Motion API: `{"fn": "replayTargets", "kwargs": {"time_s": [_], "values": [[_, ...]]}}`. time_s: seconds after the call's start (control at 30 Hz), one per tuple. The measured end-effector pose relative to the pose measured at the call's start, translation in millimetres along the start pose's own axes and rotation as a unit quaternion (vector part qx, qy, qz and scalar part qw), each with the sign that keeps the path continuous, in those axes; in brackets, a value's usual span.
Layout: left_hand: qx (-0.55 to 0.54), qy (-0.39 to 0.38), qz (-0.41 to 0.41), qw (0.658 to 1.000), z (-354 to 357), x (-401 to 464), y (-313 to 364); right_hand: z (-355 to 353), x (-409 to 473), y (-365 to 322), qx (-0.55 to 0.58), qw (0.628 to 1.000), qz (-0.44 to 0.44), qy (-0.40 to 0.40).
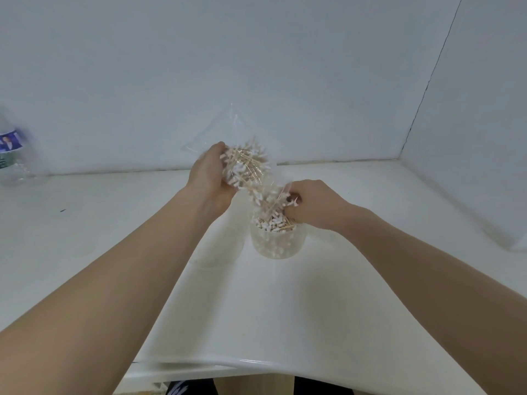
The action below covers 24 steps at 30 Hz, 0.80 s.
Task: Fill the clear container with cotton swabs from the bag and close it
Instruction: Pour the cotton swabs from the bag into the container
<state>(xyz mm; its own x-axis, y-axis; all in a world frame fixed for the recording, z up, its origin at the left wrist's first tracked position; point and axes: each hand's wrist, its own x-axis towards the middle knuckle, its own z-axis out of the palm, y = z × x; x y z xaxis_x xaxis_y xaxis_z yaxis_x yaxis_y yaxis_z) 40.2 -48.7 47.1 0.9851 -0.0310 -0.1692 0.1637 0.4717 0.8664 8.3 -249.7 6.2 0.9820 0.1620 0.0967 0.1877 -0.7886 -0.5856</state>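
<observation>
Left hand (209, 173) raised above the table (114, 223), fingers curled round the clear plastic bag (228, 143), gripping it at the bulge packed with cotton swabs (246, 166). Bag tilted, mouth angled down and to the right toward the clear container (278, 240). Loose upper part of the bag sticking up behind the hand, nearly see-through against the white wall (256, 67).

Right hand (313, 205) just beside the container's right rim, fingers curled and pinching at the bag's lower edge, a few swabs caught among them; exact hold blurred, hard to tell further.

Container standing upright on the table, open on top, no lid on it, heaped with swabs up to the rim and a little over. More swabs blurred between the bag's mouth and the container, wooden sticks and white tips showing.

Far left on the table, against the wall, a clear plastic bottle (12, 155) with a blue-and-white label, well apart from both hands. Both forearms bare, reaching in from the near edge of the table.
</observation>
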Motion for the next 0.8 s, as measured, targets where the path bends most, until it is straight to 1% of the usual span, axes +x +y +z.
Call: {"fn": "replayTargets", "kwargs": {"time_s": [0.03, 0.13, 0.2, 0.3, 0.37, 0.43, 0.5, 0.6, 0.67, 0.73, 0.8], "values": [[0.01, 0.001, 0.007, 1.0, -0.4, 0.6, 0.2, -1.2, 1.1, 1.4, 0.018, 1.0, 0.005, -0.005], [0.018, 0.0, 0.019, 1.0, 0.5, 0.3, 2.1, -4.6, 3.3, 2.2, 0.124, 0.992, 0.024, -0.009], [0.026, -0.009, 0.023, 0.999, 2.3, -1.0, 1.6, -2.8, 4.9, 2.4, 0.142, 0.99, 0.013, -0.007], [0.06, -0.008, 0.035, 0.998, 2.8, 1.8, -5.9, 3.3, 6.0, 5.4, 0.171, 0.984, 0.01, -0.041], [0.076, 0.004, 0.04, 0.996, 2.0, 1.4, -11.6, 4.3, 5.5, 7.8, 0.147, 0.988, 0.011, -0.047], [0.06, 0.017, 0.041, 0.997, -0.2, 3.4, -16.9, 1.6, 5.0, 6.6, 0.119, 0.992, 0.009, -0.032], [0.039, 0.027, 0.044, 0.998, -0.3, 4.2, -18.8, -0.1, 4.7, 1.8, 0.142, 0.989, 0.013, -0.027], [0.005, 0.032, 0.035, 0.999, 3.8, 3.9, -17.8, 4.6, 1.6, -1.7, 0.179, 0.983, 0.02, -0.046], [0.016, 0.024, 0.037, 0.999, 5.8, 3.7, -18.2, 7.9, -1.7, -1.4, 0.154, 0.987, 0.011, -0.052], [0.043, 0.012, 0.04, 0.998, 6.2, 3.6, -20.5, 8.1, -3.9, -0.9, 0.135, 0.99, -0.002, -0.03], [0.073, -0.006, 0.042, 0.996, 5.6, 1.3, -23.2, 7.9, -3.7, 0.3, 0.165, 0.986, 0.002, -0.009]]}}
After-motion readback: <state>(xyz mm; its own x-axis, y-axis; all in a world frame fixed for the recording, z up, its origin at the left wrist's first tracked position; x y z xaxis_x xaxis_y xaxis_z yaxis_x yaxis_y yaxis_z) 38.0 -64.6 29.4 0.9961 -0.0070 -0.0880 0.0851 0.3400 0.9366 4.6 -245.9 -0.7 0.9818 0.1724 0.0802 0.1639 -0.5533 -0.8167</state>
